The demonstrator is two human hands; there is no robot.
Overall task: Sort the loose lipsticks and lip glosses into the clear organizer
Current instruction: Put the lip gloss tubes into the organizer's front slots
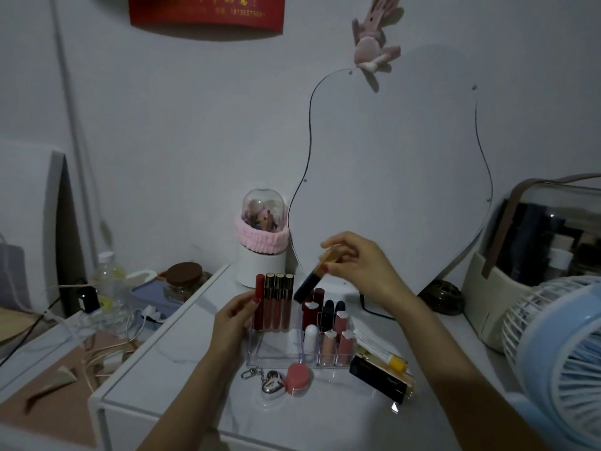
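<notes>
Four tall lip glosses (274, 302) stand upright in a row at the back left of the clear organizer (279, 356), which sits on the white table (201, 385) near its back edge. The left hand (232, 320) pinches the leftmost, red tube between thumb and fingers. Beside that row, the organizer's right compartments hold upright lipsticks (328, 323), dark red, black, pink and one white. The right hand (354, 266) hovers above them, gripping the gold cap of a dark lip gloss tube (310, 283) that tilts down to the left over the organizer. Just in front of the organizer lie a small pink jar (297, 379) and a silver heart keychain (271, 384). To its right lie a black box (379, 379) and a white tube with a yellow cap (380, 349). Farther right, at the table's right edge, stands a blue fan (559, 359).
</notes>
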